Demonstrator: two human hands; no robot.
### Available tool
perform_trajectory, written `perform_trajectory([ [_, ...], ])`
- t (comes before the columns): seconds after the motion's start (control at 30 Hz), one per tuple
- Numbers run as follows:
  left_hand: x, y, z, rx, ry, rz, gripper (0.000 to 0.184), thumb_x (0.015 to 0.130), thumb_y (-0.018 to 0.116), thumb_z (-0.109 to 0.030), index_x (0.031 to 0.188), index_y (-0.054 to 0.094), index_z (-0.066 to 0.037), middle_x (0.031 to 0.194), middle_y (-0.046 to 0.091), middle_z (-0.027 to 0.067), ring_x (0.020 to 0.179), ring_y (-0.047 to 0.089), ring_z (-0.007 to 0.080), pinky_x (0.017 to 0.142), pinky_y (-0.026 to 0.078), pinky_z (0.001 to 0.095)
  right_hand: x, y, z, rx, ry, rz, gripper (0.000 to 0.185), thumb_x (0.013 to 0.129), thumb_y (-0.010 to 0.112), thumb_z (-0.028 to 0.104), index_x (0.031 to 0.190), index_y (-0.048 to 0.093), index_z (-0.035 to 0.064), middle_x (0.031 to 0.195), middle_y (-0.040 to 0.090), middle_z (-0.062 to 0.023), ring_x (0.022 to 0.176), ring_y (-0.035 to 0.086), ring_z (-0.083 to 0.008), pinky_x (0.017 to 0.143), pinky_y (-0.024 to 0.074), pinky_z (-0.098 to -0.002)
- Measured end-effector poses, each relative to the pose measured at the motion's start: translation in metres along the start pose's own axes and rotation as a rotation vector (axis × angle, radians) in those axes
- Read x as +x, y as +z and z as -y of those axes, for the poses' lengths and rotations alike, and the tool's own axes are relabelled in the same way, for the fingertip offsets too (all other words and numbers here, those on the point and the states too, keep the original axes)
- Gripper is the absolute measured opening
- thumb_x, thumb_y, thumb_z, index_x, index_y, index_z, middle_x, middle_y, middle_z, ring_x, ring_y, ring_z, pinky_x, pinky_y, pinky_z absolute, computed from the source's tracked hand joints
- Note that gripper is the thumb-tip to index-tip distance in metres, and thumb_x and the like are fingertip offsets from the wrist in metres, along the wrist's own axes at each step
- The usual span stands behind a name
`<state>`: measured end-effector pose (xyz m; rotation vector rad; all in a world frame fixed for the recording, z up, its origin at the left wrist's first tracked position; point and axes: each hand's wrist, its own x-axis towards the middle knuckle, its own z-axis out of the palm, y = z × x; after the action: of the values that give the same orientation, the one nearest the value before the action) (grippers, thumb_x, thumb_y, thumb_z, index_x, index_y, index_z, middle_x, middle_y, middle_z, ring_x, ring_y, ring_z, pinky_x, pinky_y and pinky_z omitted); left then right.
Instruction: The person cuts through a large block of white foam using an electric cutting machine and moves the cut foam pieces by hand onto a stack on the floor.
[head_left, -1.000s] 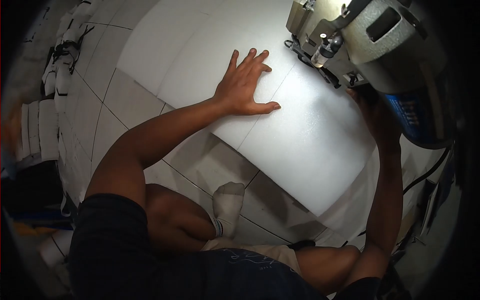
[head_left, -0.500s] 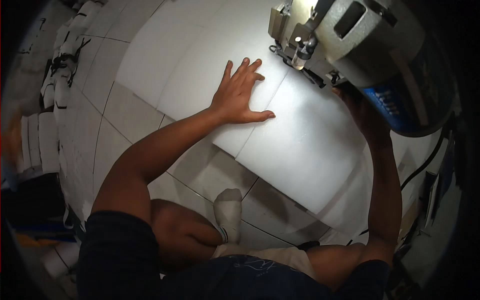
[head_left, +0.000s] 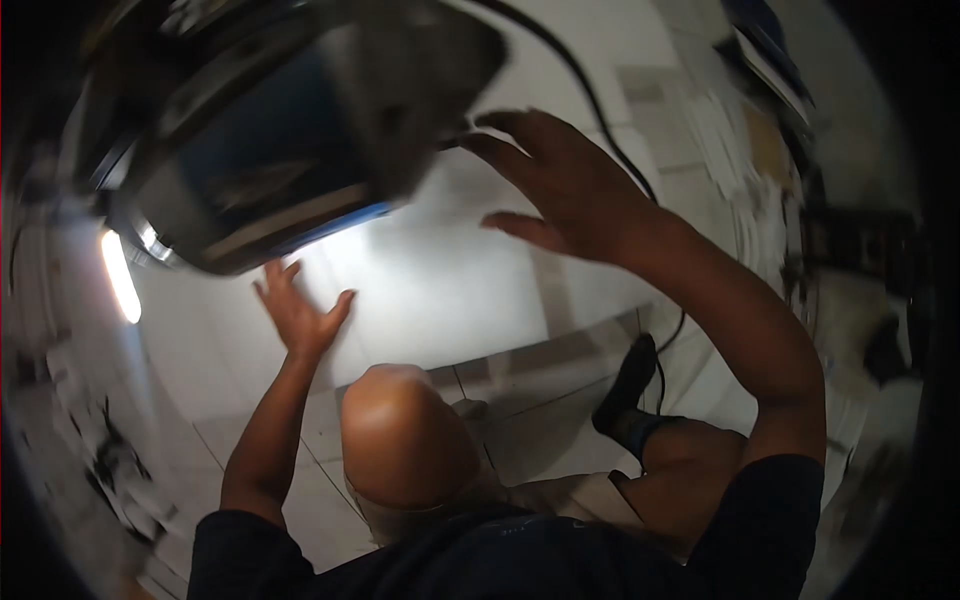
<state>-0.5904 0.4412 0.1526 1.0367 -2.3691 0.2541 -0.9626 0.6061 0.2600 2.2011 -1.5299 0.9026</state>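
A large machine (head_left: 400, 110) with a blue label fills the upper left of the head view, blurred by motion. Below it, my left hand (head_left: 303, 312) rests on the white foam sheet (head_left: 430, 290), fingers spread and holding nothing; some fingertips lie close to the machine's lower edge. My right hand (head_left: 560, 185) is raised at the machine's right end, thumb apart from the fingers. Its fingertips are near or at a small dark part there; whether they touch it I cannot tell. Light falls on the sheet beneath the machine.
A black cable (head_left: 600, 110) curves from the machine down past my right wrist to the floor. White stacked pieces (head_left: 125, 470) with dark straps lie at the lower left. My bent knee (head_left: 400, 430) is close to the sheet's front edge.
The view has swung to the right, so the machine now appears at the upper left. My right hand has come out from behind the machine. My left hand remains spread on the sheet.
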Motion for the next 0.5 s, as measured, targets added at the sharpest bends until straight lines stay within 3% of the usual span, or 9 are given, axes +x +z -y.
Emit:
perform_trajectory([
  [0.1,0.003,0.009,-0.016,0.013,0.013,0.064,0.084,0.068,0.08,-0.047,0.126,0.042,0.0,0.15,0.03,0.0201,0.143,0.02,0.0393,0.113,0.009,0.0625,-0.098,-0.043,0.009,0.016,0.314,0.033,0.06,0.08,0.074,0.041,0.121,0.053,0.0029,0.104,0.059,-0.0136,0.098,0.059,-0.0291,0.083,0.0491,-0.0399],
  [0.17,0.002,0.002,-0.05,-0.004,0.023,0.065,0.081,0.069,0.079,-0.045,0.126,0.042,0.0,0.153,0.027,0.0189,0.143,0.02,0.0396,0.113,0.009,0.0622,-0.169,-0.08,0.019,0.344,1.166,0.171,0.069,0.077,0.076,0.051,0.119,0.053,0.0022,0.091,0.056,-0.008,0.088,0.059,-0.0223,0.076,0.0498,-0.0364],
  [0.23,-0.01,-0.01,-0.111,0.007,0.003,0.075,0.081,0.071,0.079,-0.043,0.127,0.041,0.0,0.154,0.027,0.017,0.144,0.019,0.0392,0.113,0.009,0.0616,-0.282,-0.089,0.01,0.461,1.438,0.056,0.083,0.071,0.076,0.061,0.122,0.048,0.0024,0.092,0.053,-0.007,0.087,0.055,-0.0164,0.074,0.0487,-0.032],
  [0.27,-0.019,0.036,-0.012,-0.034,-0.049,0.169,0.09,0.071,0.078,-0.043,0.137,0.035,0.0,0.152,0.03,0.0171,0.143,0.022,0.0373,0.114,0.009,0.0608,-0.237,-0.016,0.033,0.392,1.506,0.152,0.083,0.071,0.076,0.061,0.122,0.048,0.0024,0.092,0.053,-0.007,0.087,0.055,-0.0164,0.074,0.0487,-0.032],
  [0.33,-0.011,0.055,0.035,-0.078,-0.119,0.186,0.099,0.074,0.077,-0.043,0.146,0.024,0.0,0.148,0.033,0.0174,0.139,0.03,0.0351,0.114,0.008,0.0599,-0.225,0.048,0.026,0.64,1.88,0.03,0.094,0.071,0.074,0.067,0.129,0.038,0.0023,0.103,0.05,-0.0098,0.093,0.054,-0.0185,0.075,0.0484,-0.0336],
  [0.37,-0.015,0.057,0.048,-0.084,-0.12,0.196,0.099,0.074,0.077,-0.043,0.146,0.024,0.0,0.148,0.033,0.0174,0.139,0.03,0.0351,0.114,0.008,0.0599,-0.23,0.064,0.033,0.633,1.89,0.036,0.094,0.071,0.074,0.067,0.129,0.038,0.0023,0.103,0.05,-0.0098,0.093,0.054,-0.0185,0.075,0.0484,-0.0336],
  [0.43,-0.019,0.065,0.06,-0.053,-0.117,0.224,0.101,0.077,0.075,-0.043,0.149,0.019,0.0,0.145,0.035,0.0191,0.132,0.038,0.0333,0.113,0.015,0.0553,-0.244,0.091,0.035,1.084,2.072,-0.099,0.101,0.072,0.07,0.071,0.139,0.029,0.0064,0.123,0.044,-0.0114,0.108,0.049,-0.0216,0.084,0.0453,-0.0395],
  [0.47,-0.021,0.07,0.063,-0.046,-0.107,0.228,0.101,0.077,0.075,-0.043,0.149,0.019,0.0,0.145,0.035,0.0191,0.132,0.038,0.0333,0.113,0.015,0.0553,-0.253,0.105,0.032,1.096,2.076,-0.105,0.101,0.072,0.07,0.071,0.139,0.029,0.0064,0.123,0.044,-0.0114,0.108,0.049,-0.0216,0.084,0.0453,-0.0395],
  [0.5,-0.02,0.073,0.072,-0.086,-0.082,0.21,0.099,0.078,0.075,-0.043,0.149,0.021,0.0,0.144,0.036,0.0198,0.128,0.041,0.033,0.11,0.019,0.0524,-0.254,0.117,0.03,1.348,1.896,-0.219,0.103,0.074,0.069,0.07,0.143,0.026,0.007,0.131,0.041,-0.0132,0.117,0.044,-0.024,0.092,0.041,-0.0439],
])
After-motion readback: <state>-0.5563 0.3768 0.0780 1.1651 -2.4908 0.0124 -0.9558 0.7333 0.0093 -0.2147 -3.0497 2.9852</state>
